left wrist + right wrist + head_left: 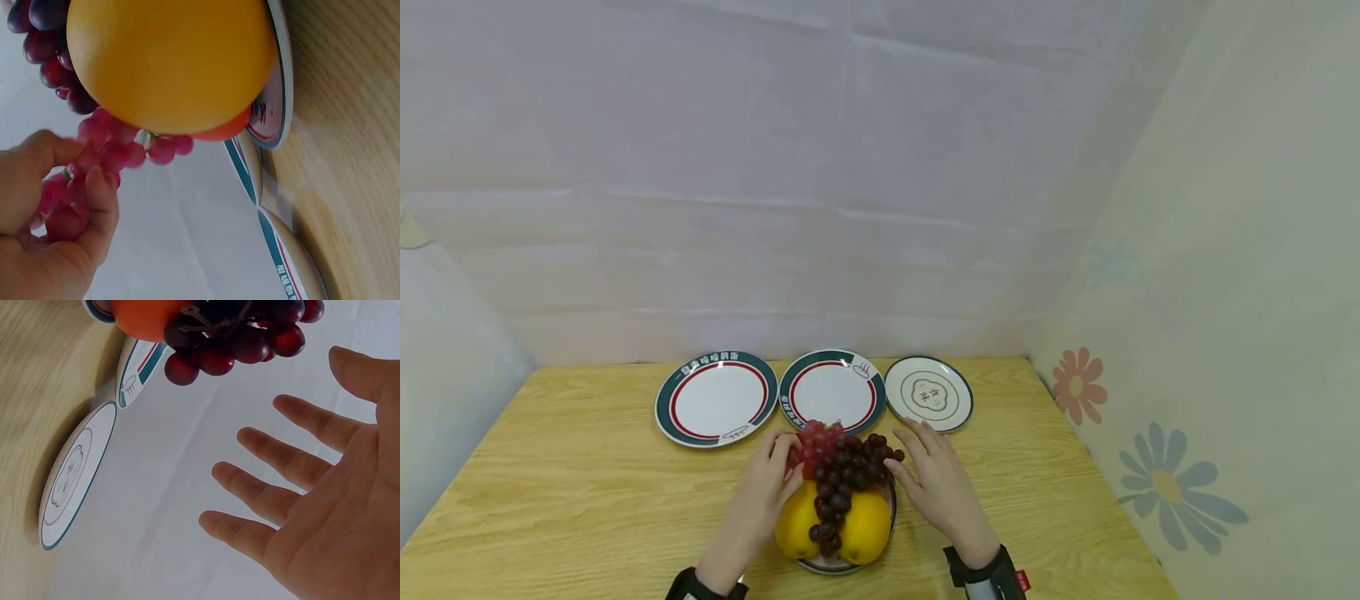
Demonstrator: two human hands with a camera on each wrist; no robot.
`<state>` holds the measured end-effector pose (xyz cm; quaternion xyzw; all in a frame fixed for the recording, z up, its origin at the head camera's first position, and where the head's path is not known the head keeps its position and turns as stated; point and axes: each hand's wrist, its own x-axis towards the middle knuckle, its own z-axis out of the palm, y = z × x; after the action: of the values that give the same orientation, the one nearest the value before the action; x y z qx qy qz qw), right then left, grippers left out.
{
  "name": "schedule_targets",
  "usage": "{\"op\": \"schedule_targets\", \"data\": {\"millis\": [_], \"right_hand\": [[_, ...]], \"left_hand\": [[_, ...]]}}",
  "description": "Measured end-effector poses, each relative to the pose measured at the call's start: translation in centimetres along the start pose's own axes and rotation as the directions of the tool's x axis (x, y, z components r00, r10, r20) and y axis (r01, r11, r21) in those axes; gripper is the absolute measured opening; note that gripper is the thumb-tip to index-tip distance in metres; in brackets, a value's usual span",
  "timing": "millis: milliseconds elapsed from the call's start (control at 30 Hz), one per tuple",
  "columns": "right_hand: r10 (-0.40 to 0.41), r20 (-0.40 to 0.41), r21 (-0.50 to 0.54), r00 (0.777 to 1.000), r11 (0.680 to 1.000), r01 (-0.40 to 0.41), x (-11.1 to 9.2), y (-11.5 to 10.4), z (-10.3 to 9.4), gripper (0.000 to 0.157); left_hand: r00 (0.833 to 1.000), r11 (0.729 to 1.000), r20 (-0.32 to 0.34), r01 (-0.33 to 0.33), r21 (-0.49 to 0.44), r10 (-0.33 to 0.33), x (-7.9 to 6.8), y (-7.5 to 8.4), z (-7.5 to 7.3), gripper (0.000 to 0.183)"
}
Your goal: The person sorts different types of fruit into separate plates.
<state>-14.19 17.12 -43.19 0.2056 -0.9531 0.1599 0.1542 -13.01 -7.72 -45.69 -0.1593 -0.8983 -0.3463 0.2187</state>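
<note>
My left hand (767, 481) grips a bunch of pinkish-red grapes (114, 155), its fingers and thumb curled round them in the left wrist view. Dark purple grapes (842, 477) drape over two yellow fruits (865, 528) on a plate (827, 569) at the table's front. To the right of the dark grapes is my right hand (936, 483); its fingers are spread, and the right wrist view shows its palm (350, 519) holding nothing. An orange-red round fruit (147, 319) lies under the grapes, mostly hidden in the head view.
Behind the fruit, two green-rimmed plates (722, 400) and a smaller white plate (951, 410) with a thin dark rim form a row on the wooden table (587, 500). A pale cloth wall (775, 250) rises at the back, and a flower-printed one (1225, 333) stands to the right.
</note>
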Motion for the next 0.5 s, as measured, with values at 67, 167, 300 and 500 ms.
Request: {"op": "schedule_targets", "data": {"millis": [67,167,300,500], "right_hand": [[-0.004,-0.010,-0.004,1.000,1.000,0.004,0.0,0.1,0.1,0.043],[-0.010,-0.017,-0.006,1.000,1.000,0.010,0.0,0.1,0.1,0.043],[-0.007,-0.014,-0.003,1.000,1.000,0.007,0.0,0.1,0.1,0.043],[0.004,0.002,-0.011,1.000,1.000,-0.004,-0.1,0.2,0.1,0.044]], "left_hand": [[0.997,1.000,-0.073,-0.001,0.014,0.002,0.4,-0.2,-0.4,0.033],[0.987,0.998,-0.162,0.016,0.065,-0.006,1.2,-1.2,-1.3,0.034],[0.972,0.992,-0.233,0.043,0.122,-0.013,2.7,-3.7,-2.7,0.031],[0.963,0.987,-0.263,0.098,0.129,-0.061,4.4,-9.3,-3.6,0.029]]}}
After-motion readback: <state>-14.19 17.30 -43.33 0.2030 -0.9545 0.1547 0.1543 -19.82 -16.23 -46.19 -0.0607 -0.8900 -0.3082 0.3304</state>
